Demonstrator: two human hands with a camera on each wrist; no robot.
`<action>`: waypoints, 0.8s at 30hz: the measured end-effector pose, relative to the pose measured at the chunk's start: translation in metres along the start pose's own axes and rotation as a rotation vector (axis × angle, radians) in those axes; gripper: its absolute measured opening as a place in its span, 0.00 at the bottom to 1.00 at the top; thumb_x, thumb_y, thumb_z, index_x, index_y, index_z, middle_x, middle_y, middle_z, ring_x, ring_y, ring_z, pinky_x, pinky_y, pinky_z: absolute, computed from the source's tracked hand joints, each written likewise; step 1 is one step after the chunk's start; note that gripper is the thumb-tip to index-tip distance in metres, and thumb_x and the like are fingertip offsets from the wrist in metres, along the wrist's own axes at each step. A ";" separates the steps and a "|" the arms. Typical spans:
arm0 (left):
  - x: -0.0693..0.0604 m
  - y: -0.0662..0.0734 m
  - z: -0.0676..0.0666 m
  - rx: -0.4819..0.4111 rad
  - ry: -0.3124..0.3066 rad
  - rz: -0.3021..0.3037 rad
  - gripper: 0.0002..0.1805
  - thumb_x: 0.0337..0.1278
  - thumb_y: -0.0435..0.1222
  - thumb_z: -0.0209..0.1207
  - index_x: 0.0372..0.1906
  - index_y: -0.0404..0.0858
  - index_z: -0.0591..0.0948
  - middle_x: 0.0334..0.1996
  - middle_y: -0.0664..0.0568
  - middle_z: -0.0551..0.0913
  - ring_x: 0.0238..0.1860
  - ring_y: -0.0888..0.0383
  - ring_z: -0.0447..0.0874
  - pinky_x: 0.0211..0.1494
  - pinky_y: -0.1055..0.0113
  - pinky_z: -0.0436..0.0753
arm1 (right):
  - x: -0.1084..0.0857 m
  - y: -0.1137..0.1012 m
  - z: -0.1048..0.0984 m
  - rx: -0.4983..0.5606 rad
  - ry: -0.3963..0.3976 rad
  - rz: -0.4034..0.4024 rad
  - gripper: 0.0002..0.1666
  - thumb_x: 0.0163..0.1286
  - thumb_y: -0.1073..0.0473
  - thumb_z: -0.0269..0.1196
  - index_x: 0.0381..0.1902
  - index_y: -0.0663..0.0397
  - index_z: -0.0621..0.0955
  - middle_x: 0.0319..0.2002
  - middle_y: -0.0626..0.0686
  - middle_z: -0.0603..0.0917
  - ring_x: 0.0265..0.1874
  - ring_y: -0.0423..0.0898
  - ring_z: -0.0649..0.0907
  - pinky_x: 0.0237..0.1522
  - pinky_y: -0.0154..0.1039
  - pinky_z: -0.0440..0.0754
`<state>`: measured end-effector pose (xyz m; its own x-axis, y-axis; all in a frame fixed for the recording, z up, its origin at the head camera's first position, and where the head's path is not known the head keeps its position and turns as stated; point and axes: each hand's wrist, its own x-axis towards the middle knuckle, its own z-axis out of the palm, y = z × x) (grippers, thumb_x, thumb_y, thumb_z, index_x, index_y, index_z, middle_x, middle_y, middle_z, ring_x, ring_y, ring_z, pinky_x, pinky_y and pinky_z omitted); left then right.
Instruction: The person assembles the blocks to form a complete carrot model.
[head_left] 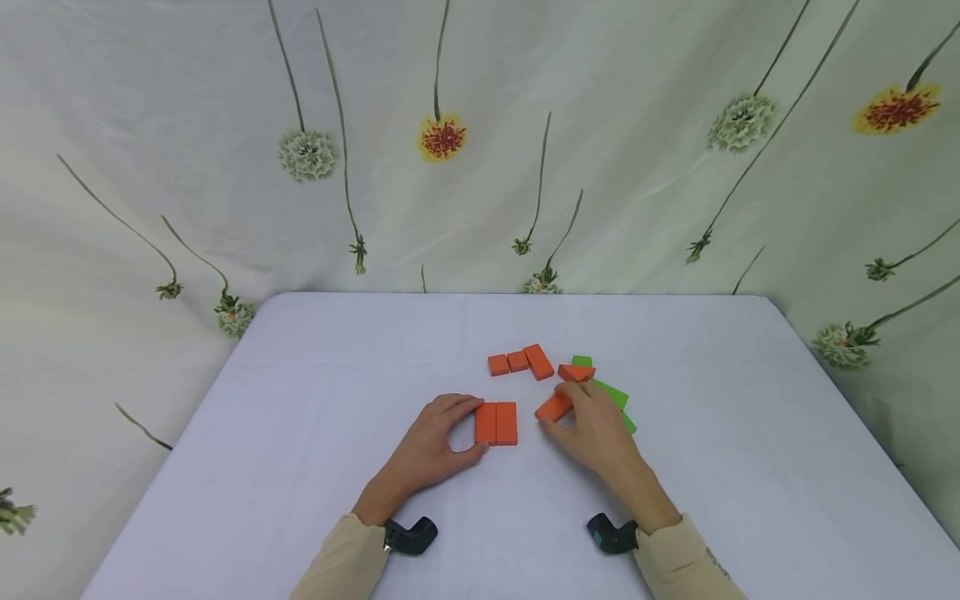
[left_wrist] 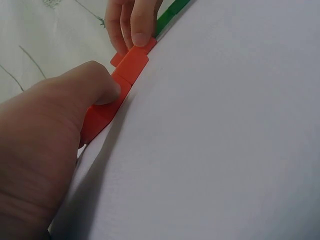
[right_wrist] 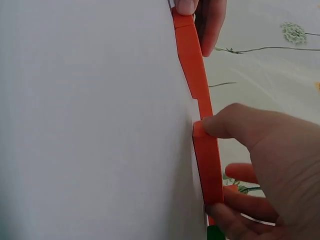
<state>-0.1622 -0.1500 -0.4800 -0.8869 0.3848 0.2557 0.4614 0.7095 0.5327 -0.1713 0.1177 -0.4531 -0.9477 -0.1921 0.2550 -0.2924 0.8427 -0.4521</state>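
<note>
Two orange rectangular blocks stand side by side at mid-table in the head view. My left hand [head_left: 431, 442] pinches the left block [head_left: 485, 423] by its near and far ends, with the thumb at the near end. The right block [head_left: 507, 423] touches it along a long side. To the right, my right hand [head_left: 600, 429] holds another orange block [head_left: 552, 407] at a slant between thumb and fingers, apart from the pair. In the right wrist view, the thumb is on one end of this block [right_wrist: 208, 167] and fingertips are at the other.
Behind the pair lie two small orange blocks [head_left: 498, 365] and a tilted orange rectangle [head_left: 538, 362]. An orange triangular block [head_left: 576, 373] and several green blocks [head_left: 612, 393] sit behind and beside my right hand, partly covered. Flower-patterned cloth [head_left: 622, 167] hangs behind the white table [head_left: 300, 375].
</note>
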 end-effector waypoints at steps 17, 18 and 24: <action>0.001 0.000 -0.001 0.009 -0.015 -0.002 0.33 0.57 0.46 0.72 0.67 0.41 0.80 0.64 0.51 0.81 0.67 0.52 0.76 0.72 0.53 0.77 | 0.001 0.003 -0.007 0.169 -0.214 -0.176 0.31 0.60 0.55 0.77 0.61 0.51 0.82 0.59 0.49 0.84 0.58 0.48 0.82 0.63 0.49 0.83; 0.001 0.000 -0.001 0.007 -0.016 -0.005 0.33 0.58 0.46 0.72 0.67 0.41 0.80 0.64 0.51 0.80 0.67 0.51 0.76 0.72 0.52 0.77 | 0.001 0.003 -0.007 0.168 -0.223 -0.182 0.31 0.60 0.55 0.77 0.61 0.51 0.82 0.59 0.49 0.84 0.59 0.48 0.82 0.63 0.49 0.83; 0.002 0.000 -0.001 0.000 -0.011 0.010 0.32 0.57 0.45 0.73 0.67 0.41 0.80 0.63 0.51 0.81 0.66 0.51 0.77 0.71 0.52 0.77 | 0.000 0.005 -0.003 0.177 -0.250 -0.197 0.32 0.60 0.55 0.77 0.62 0.49 0.82 0.60 0.48 0.84 0.61 0.47 0.81 0.64 0.48 0.82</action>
<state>-0.1636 -0.1500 -0.4787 -0.8821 0.3980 0.2520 0.4700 0.7059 0.5299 -0.1727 0.1231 -0.4525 -0.8668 -0.4774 0.1444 -0.4690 0.6816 -0.5617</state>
